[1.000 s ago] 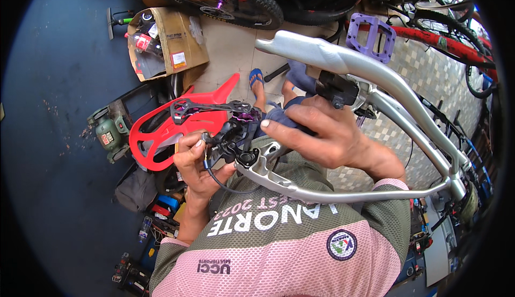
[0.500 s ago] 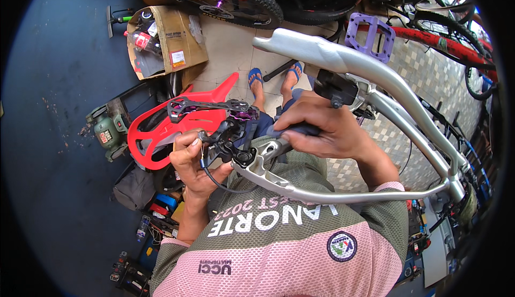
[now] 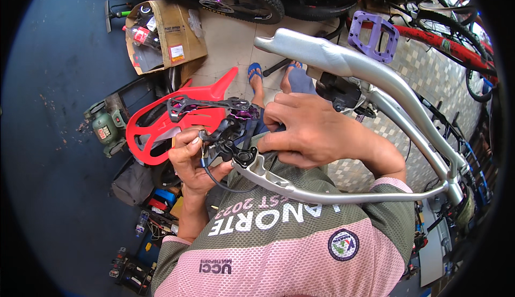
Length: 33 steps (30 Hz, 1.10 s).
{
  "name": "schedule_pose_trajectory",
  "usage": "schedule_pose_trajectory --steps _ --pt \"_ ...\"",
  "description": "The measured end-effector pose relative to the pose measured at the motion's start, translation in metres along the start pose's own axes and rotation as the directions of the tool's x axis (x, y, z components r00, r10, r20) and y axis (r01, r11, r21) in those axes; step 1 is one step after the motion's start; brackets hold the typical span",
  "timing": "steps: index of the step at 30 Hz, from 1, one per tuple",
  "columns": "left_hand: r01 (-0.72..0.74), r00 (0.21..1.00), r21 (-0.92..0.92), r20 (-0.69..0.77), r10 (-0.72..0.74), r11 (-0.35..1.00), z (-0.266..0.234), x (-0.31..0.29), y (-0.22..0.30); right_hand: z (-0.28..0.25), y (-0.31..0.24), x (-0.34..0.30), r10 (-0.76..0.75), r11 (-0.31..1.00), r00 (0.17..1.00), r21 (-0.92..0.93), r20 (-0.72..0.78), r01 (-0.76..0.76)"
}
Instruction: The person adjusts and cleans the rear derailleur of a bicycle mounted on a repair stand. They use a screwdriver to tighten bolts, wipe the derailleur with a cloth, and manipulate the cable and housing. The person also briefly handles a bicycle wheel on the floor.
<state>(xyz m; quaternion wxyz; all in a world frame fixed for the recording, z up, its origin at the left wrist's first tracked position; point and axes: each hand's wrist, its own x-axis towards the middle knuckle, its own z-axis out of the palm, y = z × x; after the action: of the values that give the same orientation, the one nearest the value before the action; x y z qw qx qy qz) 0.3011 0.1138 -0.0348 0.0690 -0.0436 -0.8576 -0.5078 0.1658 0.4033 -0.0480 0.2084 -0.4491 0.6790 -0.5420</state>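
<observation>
A silver bicycle frame [image 3: 348, 64] lies across in front of me, its lower stay running to a black rear derailleur [image 3: 228, 141] at the left. My left hand [image 3: 190, 160] pinches at the derailleur's outer side, where a thin cable and black cable housing [image 3: 219, 183] curve away below the fingers. The derailleur's cage [image 3: 206, 105], black with purple pulleys, points left. My right hand [image 3: 314, 131] is closed beside the frame's end next to the derailleur. Its fingers wrap a dark thing, mostly hidden.
Behind the derailleur is a red plastic stool or seat [image 3: 214, 90]. Farther off stand a cardboard box [image 3: 182, 34] with bottles and a bicycle wheel [image 3: 257, 5]. A purple pedal [image 3: 373, 37] sits beyond the frame. A green bench grinder [image 3: 102, 123] stands left; a red bicycle [image 3: 440, 41] is at far right.
My right hand has shifted left, closer to the derailleur, and turned so its back faces up, covering more of the dark thing. My left hand keeps its pinch in place.
</observation>
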Motion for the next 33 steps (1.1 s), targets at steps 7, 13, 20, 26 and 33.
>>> schedule_pose_trajectory --steps 7,13,20,26,33 --pt "0.008 1.000 0.002 0.012 -0.008 1.000 -0.001 0.000 -0.003 -0.014 -0.005 -0.022 0.176 0.884 0.981 0.451 -0.076 -0.124" --pt "0.013 0.999 -0.051 0.037 -0.011 0.999 -0.004 0.004 -0.006 -0.029 -0.010 -0.008 0.147 0.740 0.978 0.640 0.146 -0.207" --pt "-0.025 1.000 0.039 0.000 0.025 0.999 -0.001 0.005 -0.004 -0.015 -0.022 0.003 0.171 0.783 0.963 0.566 0.206 -0.260" --pt "-0.003 1.000 0.005 -0.014 0.003 1.000 0.002 0.000 -0.003 -0.037 -0.011 0.000 -0.093 0.859 0.969 0.510 0.227 -0.038" --pt "-0.016 1.000 0.015 -0.016 0.016 1.000 0.005 0.000 -0.001 -0.034 -0.030 0.005 0.176 0.845 0.947 0.453 0.268 -0.285"
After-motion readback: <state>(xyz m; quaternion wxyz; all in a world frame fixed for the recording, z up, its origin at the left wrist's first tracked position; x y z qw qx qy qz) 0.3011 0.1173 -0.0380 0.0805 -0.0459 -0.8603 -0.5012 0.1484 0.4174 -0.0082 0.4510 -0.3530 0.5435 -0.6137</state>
